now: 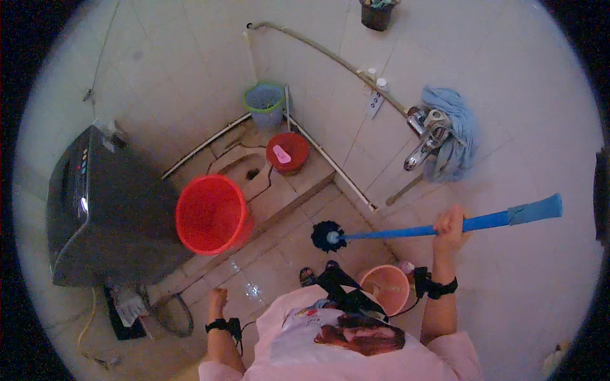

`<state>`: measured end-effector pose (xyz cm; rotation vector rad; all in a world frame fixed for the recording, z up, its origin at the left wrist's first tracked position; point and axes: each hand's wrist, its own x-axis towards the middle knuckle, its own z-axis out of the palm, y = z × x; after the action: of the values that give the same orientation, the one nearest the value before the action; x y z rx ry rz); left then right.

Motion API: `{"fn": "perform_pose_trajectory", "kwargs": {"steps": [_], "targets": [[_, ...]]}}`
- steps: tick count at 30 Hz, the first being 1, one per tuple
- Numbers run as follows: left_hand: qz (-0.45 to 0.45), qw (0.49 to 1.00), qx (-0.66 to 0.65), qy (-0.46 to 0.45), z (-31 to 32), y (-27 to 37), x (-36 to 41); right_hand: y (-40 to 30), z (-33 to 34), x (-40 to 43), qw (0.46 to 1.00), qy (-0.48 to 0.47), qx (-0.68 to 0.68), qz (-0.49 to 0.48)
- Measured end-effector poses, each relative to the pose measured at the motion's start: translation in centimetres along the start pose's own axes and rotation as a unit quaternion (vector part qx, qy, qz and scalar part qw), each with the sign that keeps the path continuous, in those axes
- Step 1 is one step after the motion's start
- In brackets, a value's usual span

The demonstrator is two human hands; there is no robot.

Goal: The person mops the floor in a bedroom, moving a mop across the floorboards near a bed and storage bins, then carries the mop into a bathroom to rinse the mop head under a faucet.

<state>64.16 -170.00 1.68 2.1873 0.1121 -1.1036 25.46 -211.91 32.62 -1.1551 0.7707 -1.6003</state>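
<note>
My right hand (pixel 450 227) is closed around the blue handle (pixel 395 234) of a long brush. Its round, dark bristled head (pixel 329 236) is low, over the tiled floor in front of my feet. At the lower left my left hand (pixel 218 296) hangs away from everything; its fingers look curled, but whether they are fully closed is unclear. A red bucket (pixel 212 214) stands beyond it, beside a squat toilet (pixel 238 166). Near my right forearm is an orange bucket (pixel 388 285).
On the left stands a dark washing machine (pixel 109 214). A raised step edge (pixel 286 212) crosses the floor. Behind it are a red basin (pixel 287 152) with a pink item and a green-rimmed basket (pixel 265 102). A faucet (pixel 425 138) with a blue cloth (pixel 457 128) juts from the wall.
</note>
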Motion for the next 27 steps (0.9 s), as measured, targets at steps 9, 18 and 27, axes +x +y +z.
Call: {"fn": "perform_pose_trajectory", "kwargs": {"steps": [9,18,27], "targets": [[0.105,0.970,0.199,0.093,0.0,-1.0,5.6,-11.6,2.4,4.4,0.992,-0.074,0.068,-0.077],[0.197,0.952,0.208,0.103,4.0,2.6,3.8,3.5,1.6,7.3,0.989,0.006,-0.130,0.073],[0.117,0.961,0.199,0.149,0.9,-2.7,-0.9,-1.1,2.7,11.1,0.986,-0.109,-0.122,-0.021]]}}
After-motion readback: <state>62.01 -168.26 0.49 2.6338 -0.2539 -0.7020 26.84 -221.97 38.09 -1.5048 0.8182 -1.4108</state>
